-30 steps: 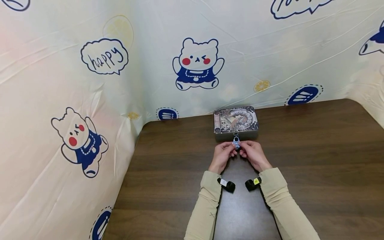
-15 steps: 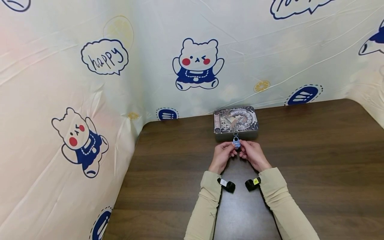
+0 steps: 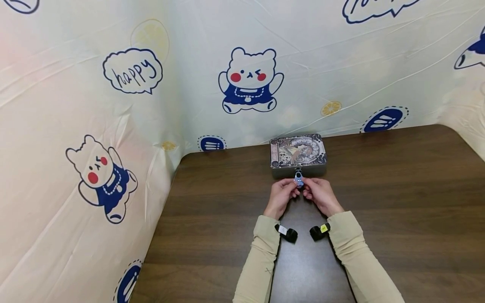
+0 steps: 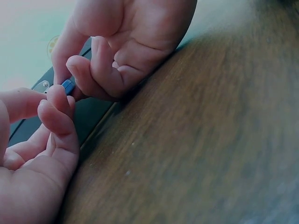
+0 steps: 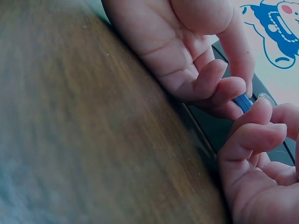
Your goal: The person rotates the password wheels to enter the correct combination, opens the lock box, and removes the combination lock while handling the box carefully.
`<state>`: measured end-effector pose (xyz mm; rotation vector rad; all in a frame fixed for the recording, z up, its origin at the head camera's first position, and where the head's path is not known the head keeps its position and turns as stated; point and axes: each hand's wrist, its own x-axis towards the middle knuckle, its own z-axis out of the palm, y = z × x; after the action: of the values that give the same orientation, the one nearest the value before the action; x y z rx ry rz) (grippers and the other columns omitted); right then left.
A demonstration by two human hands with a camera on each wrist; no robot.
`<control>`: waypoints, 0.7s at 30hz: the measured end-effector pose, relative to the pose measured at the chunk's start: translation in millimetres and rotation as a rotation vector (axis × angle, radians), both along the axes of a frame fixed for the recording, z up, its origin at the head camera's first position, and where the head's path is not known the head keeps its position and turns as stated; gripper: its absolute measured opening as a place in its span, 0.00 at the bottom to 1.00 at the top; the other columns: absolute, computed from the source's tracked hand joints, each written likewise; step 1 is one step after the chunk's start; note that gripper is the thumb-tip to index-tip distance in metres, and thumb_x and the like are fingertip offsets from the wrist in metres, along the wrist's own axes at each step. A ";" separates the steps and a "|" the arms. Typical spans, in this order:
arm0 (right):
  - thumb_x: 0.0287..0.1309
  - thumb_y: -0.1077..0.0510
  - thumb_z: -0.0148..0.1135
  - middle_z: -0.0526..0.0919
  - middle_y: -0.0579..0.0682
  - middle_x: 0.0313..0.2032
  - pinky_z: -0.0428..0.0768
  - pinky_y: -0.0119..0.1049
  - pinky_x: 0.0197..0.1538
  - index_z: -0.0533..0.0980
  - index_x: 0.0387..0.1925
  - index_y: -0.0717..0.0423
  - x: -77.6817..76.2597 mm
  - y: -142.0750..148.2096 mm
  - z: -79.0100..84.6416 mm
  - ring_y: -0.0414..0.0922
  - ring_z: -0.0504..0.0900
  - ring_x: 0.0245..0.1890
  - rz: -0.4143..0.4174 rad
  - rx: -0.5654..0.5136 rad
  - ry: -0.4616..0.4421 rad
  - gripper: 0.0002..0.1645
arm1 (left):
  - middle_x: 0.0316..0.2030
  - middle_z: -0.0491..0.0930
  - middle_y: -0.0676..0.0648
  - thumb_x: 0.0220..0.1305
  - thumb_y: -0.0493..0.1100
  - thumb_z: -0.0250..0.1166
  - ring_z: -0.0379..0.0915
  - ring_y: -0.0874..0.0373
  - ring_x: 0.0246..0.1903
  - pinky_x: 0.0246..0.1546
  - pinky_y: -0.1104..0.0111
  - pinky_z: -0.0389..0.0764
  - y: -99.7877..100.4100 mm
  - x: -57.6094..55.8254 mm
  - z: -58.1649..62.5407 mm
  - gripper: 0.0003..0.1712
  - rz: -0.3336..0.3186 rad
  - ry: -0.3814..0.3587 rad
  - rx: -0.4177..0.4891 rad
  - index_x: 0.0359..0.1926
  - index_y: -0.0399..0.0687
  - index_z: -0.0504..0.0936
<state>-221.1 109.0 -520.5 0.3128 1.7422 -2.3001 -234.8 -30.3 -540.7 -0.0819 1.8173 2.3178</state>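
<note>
A small blue padlock (image 3: pixel 299 181) hangs by its shackle from the front clasp of a tin box (image 3: pixel 297 152) with a dark ornate picture lid. My left hand (image 3: pixel 281 195) pinches the padlock's left side between thumb and fingertips. From the other side my right hand (image 3: pixel 321 194) pinches it too, the fingers curled beneath. In the left wrist view only a sliver of the blue padlock body (image 4: pixel 68 86) shows between the fingertips. The right wrist view shows its blue edge (image 5: pixel 243 102), the rest hidden by the fingers. The box lid is down.
The box stands at the back of a dark wooden table (image 3: pixel 212 219), close to a patterned cloth (image 3: pixel 182 84) that hangs behind and at the left. A black camera strap (image 3: pixel 286 233) sits on the left wrist, another strap (image 3: pixel 319 232) on the right.
</note>
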 end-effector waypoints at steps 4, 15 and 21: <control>0.67 0.60 0.53 0.72 0.41 0.17 0.71 0.22 0.20 0.74 0.27 0.59 0.4 0.1 0.2 0.33 0.71 0.17 -0.004 -0.018 0.003 0.12 | 0.23 0.79 0.52 0.62 0.31 0.60 0.73 0.66 0.18 0.20 0.78 0.75 0.0 -0.3 -0.2 0.11 -0.001 -0.003 0.001 0.43 0.25 0.79; 0.65 0.64 0.50 0.73 0.42 0.17 0.70 0.22 0.21 0.74 0.29 0.59 1.3 1.7 2.2 0.33 0.71 0.18 -0.016 -0.069 0.008 0.09 | 0.23 0.77 0.51 0.62 0.31 0.61 0.73 0.65 0.18 0.21 0.78 0.74 0.7 -1.7 -1.6 0.12 0.000 -0.003 -0.019 0.43 0.24 0.79; 0.66 0.60 0.51 0.72 0.42 0.17 0.72 0.22 0.21 0.72 0.25 0.58 -0.1 2.3 3.4 0.34 0.72 0.18 -0.030 -0.095 -0.043 0.12 | 0.24 0.79 0.52 0.62 0.31 0.61 0.73 0.66 0.19 0.21 0.78 0.75 -0.2 -1.2 -0.4 0.11 -0.005 -0.004 -0.024 0.44 0.25 0.79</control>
<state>-221.1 111.3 -517.0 0.3700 1.6133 -2.3698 -235.9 -30.4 -541.1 -0.0850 1.8414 2.2916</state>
